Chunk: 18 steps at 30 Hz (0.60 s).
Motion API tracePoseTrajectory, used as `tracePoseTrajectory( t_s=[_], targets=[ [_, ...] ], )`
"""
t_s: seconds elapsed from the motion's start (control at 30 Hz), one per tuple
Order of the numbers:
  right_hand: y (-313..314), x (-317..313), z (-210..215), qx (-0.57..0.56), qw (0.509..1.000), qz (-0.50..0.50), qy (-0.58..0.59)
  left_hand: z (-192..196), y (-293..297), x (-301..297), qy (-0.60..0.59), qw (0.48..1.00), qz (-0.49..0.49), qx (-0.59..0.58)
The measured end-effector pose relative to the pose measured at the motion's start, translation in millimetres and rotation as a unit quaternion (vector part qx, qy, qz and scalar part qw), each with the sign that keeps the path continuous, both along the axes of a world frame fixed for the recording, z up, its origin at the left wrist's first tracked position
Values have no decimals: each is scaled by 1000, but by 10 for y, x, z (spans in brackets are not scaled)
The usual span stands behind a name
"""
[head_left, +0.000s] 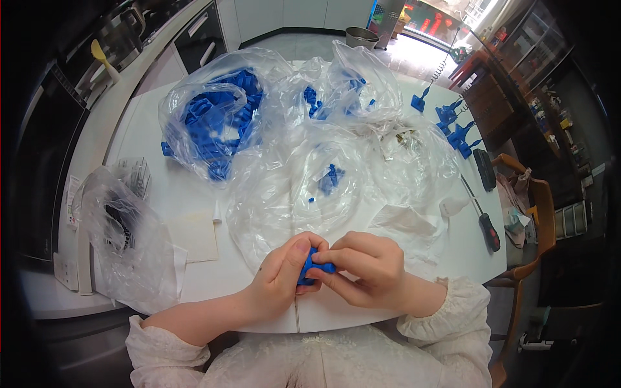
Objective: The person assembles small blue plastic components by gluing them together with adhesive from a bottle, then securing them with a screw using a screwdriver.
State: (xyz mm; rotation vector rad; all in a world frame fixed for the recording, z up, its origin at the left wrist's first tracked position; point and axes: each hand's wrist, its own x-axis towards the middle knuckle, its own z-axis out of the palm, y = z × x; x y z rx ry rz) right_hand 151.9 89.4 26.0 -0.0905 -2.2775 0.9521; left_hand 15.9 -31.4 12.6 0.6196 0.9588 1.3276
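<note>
A: Surface?
B: White tabletop (162, 194), rounded edge, crowded. Kitchen around it: dark oven fronts and a counter on the left, white cabinets at the back, a wooden chair (530, 213) on the right.

A: What's on it?
B: Clear plastic bags mostly. Big bag (213, 116) at back left, full of blue plastic parts. Second bag (349, 90) at back centre with fewer blue parts. Flattened bag (310, 187) in the middle, a few small blue bits inside. Another bag (123, 239) at the left edge holds dark items, can't tell what. Loose blue brackets (453, 126) at back right. Screwdriver (484, 216) with a black and red handle on the right, a dark flat object just behind it. Pale sheet of paper (194, 236) left of the hands.

A: The part being worked?
B: Small blue plastic piece (317, 264), blocky, same colour as the bagged ones. Near front edge, centre, held just above the tabletop between both hands. Mostly covered by fingers, so the shape is unclear.

A: Grip?
B: Left hand (284, 275): thumb on top, fingers curled under, pinching the piece's left side. Right hand (365, 268): thumb and fingertips closed on the right end. Both grips pressed tight on the piece, hands touching each other. White ruffled sleeves at the wrists.
</note>
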Motion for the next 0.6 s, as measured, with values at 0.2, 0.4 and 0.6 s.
tracePoseTrajectory(
  t_s=[0.2, 0.4, 0.6],
  targets=[
    [95, 44, -31, -79, 996, 34, -30, -8, 76, -26, -4, 999, -42, 12],
    [442, 360, 321, 65, 983, -101, 139, -68, 95, -190, -134, 991, -2, 17],
    [960, 1526, 376, 14, 823, -529, 207, 45, 121, -213, -168, 985, 11, -32]
  ],
)
